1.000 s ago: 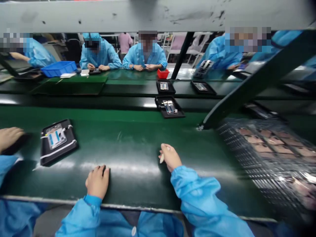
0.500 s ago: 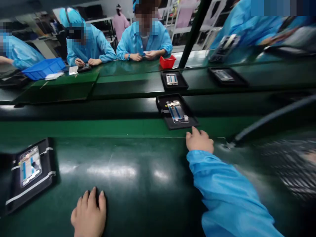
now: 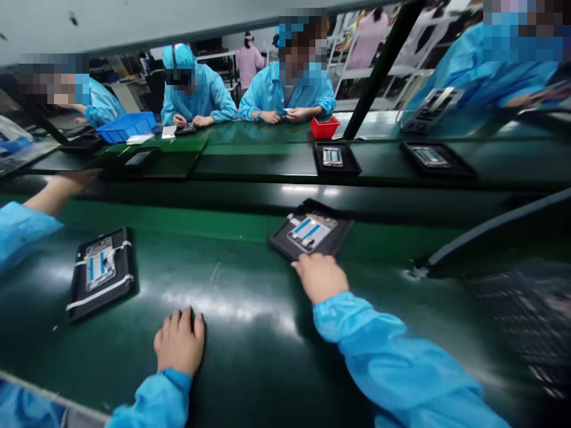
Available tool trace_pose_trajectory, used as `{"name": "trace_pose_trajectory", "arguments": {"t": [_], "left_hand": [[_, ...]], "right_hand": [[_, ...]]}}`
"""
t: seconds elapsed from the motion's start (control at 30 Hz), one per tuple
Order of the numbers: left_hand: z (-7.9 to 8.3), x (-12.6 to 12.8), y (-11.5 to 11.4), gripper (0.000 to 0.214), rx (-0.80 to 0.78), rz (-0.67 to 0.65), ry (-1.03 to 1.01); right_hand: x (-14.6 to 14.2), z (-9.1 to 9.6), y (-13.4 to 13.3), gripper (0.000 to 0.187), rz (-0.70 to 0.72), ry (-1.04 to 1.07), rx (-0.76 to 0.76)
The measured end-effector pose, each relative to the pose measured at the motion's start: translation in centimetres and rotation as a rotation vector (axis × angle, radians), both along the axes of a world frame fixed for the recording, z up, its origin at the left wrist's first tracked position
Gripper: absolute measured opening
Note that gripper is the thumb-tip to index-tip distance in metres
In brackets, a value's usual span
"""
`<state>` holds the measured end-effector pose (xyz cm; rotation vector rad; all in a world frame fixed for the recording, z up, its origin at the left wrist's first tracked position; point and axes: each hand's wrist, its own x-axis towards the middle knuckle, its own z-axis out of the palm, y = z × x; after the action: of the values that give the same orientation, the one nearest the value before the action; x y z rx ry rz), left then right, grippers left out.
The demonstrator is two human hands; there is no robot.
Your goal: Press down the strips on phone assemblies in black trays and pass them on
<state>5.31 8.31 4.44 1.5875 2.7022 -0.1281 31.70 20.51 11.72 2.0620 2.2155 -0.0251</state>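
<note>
My right hand (image 3: pixel 319 276) is closed on the near edge of a black tray (image 3: pixel 285 241) that sits slanted across the border between the bright green belt and the dark table. The tray carries a phone frame (image 3: pixel 311 230) with blue strips. My left hand (image 3: pixel 179 343) lies palm down on the dark green table (image 3: pixel 250 333), fingers stretched forward and holding nothing. Both my sleeves are light blue.
A second black tray (image 3: pixel 100 274) with a phone frame lies at the left, beside a co-worker's blue sleeve (image 3: pixel 20 229). Two more trays (image 3: pixel 335 158) (image 3: pixel 436 158) ride the far belt. A red bin (image 3: pixel 325 127), a blue bin (image 3: pixel 126 125) and seated workers are beyond. A dark mesh tray (image 3: pixel 521 315) is at the right.
My right hand went from the table up to the belt, took the tray's edge and dragged it nearer, turning it. My left hand stayed put.
</note>
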Motion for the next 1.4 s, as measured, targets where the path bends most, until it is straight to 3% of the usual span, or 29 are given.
{"name": "trace_pose_trajectory", "arguments": {"t": [0.17, 0.27, 0.37, 0.47, 0.6, 0.77, 1.0, 1.13, 1.27, 1.4], "left_hand": [[-0.4, 0.0, -2.3, 0.041, 0.130, -0.094, -0.272], [-1.0, 0.1, -5.5, 0.042, 0.262, -0.144, -0.344], [-1.0, 0.0, -8.2, 0.043, 0.260, -0.124, -0.296], [-0.4, -0.3, -9.6, 0.040, 0.192, -0.098, -0.298], [-0.1, -1.0, -10.2, 0.038, 0.216, -0.121, -0.354], [-0.6, -2.1, -10.9, 0.036, 0.240, -0.175, -0.415], [-0.3, -3.8, -11.7, 0.035, 0.222, -0.254, -0.410], [-0.2, -4.6, -11.0, 0.035, 0.193, -0.249, -0.408], [-0.4, -5.0, -10.3, 0.035, 0.204, -0.250, -0.409], [-0.8, -5.0, -10.3, 0.033, 0.255, -0.218, -0.411]], "right_hand": [[-7.9, -2.1, -12.2, 0.019, 0.465, 0.186, -0.194], [-12.1, -3.3, -18.5, 0.020, 0.564, 0.313, -0.237], [-13.7, -3.3, -21.8, 0.020, 0.640, 0.387, -0.236], [-11.9, -3.2, -23.2, 0.026, 0.658, 0.397, -0.152], [-7.2, -4.4, -24.5, 0.031, 0.565, 0.277, -0.060], [-3.8, -5.9, -25.2, 0.028, 0.522, 0.261, -0.128], [-4.7, -4.9, -24.9, 0.032, 0.532, 0.361, -0.254], [-5.7, -4.5, -25.3, 0.031, 0.550, 0.406, -0.362], [-6.9, -4.1, -25.9, 0.039, 0.545, 0.403, -0.372], [-8.0, -3.7, -25.9, 0.028, 0.500, 0.413, -0.414]]}}
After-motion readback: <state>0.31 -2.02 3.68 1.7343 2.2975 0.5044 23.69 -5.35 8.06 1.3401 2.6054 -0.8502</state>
